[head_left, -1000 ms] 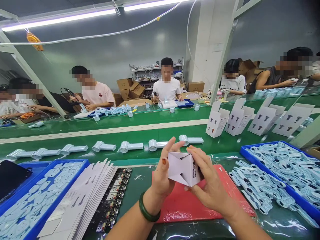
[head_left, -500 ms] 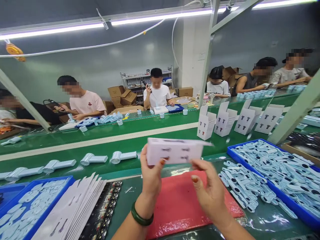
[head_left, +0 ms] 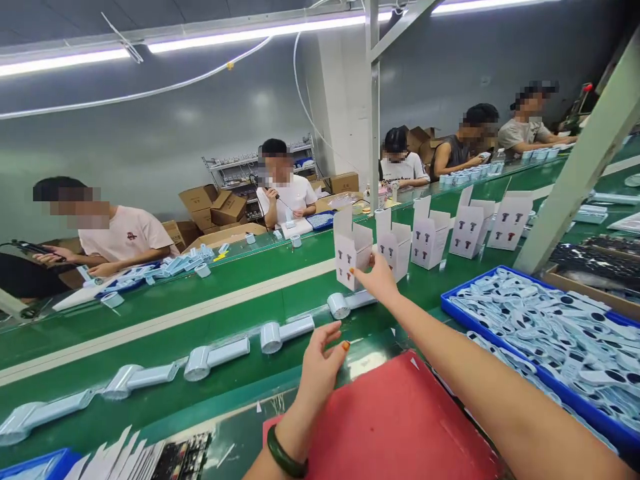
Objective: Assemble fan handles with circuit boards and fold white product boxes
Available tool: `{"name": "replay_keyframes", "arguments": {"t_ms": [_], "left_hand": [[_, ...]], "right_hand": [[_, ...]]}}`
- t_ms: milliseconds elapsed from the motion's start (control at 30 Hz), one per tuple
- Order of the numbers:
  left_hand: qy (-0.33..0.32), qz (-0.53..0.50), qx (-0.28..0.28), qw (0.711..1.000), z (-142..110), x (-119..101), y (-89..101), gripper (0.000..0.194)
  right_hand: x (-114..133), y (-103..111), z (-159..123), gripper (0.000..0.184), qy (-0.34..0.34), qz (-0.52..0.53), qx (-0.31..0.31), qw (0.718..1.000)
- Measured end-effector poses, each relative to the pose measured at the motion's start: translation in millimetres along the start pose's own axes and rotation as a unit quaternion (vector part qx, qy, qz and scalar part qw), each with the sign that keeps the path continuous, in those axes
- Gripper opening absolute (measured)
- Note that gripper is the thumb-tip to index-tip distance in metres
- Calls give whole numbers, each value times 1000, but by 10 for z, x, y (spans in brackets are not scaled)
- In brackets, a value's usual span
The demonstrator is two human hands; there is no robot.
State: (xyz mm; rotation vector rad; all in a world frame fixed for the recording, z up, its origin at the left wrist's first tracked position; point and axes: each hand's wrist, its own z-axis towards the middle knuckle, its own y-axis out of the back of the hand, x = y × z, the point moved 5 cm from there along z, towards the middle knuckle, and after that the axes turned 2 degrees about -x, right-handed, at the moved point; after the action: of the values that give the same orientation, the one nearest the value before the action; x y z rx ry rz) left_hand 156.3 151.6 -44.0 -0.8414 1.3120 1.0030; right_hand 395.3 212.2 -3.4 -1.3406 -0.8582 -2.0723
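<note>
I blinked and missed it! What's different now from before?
The white box went forward to the green belt, at the left end of the row. The left hand let go; the right hand holds it there. The four other boxes stayed standing.

Right grip point(head_left: 379, 279) outstretched, pinching, left grip point(head_left: 320, 365) half-curled

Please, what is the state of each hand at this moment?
Left hand: open, holding nothing.
Right hand: closed on the leftmost standing white box.

White box point(head_left: 350, 247) with dark and red printed figures
Green belt point(head_left: 160, 343), red near mat point(head_left: 385, 427), blue right tray point(head_left: 453, 312), pale blue parts point(head_left: 550, 327).
</note>
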Motion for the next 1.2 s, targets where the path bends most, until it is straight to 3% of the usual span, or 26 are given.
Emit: {"name": "replay_keyframes", "arguments": {"t_ms": [67,133,200,267,400,500,567,633,700,767,867,933,1067,1200], "left_hand": [[-94,142,12,985,234,-100,0,32],[-169,308,18,936,503,-193,-48,31],[-198,431,34,880,794,-231,-123,33],[-189,480,59,855,1083,-212,-204,35],[-139,529,103,831,1522,-79,-382,30],[-107,559,117,814,1603,-7,-505,27],[-109,571,112,806,1527,-9,-589,30],[-117,580,108,799,1401,-17,-690,40],[-113,592,115,790,1284,-6,-803,48],[-102,606,130,778,1197,-2,-897,43],[-110,624,144,760,1046,-115,-928,29],[-128,631,147,751,862,-266,-845,26],[-186,611,173,750,246,-569,-532,23],[-188,563,230,772,-426,-630,-253,23]], "right_hand": [[-197,-23,184,69,-19,-57,-9,998],[-341,-50,263,69,-34,-103,-5,994],[-404,-28,289,69,-38,-140,8,989],[-386,93,294,64,-32,-171,29,984],[-201,697,123,33,-2,-227,85,970],[-25,1305,-386,19,16,-279,108,954],[29,1623,-885,16,25,-320,123,939],[13,1778,-1385,17,69,-414,154,894],[-68,1803,-1758,16,94,-475,169,859],[-146,1740,-1955,21,107,-516,170,833],[-178,1614,-1993,23,131,-559,170,801],[-164,1592,-1937,22,151,-561,183,793],[-154,1650,-1831,52,247,-528,251,773],[-223,1687,-1721,40,312,-511,298,743]]}}
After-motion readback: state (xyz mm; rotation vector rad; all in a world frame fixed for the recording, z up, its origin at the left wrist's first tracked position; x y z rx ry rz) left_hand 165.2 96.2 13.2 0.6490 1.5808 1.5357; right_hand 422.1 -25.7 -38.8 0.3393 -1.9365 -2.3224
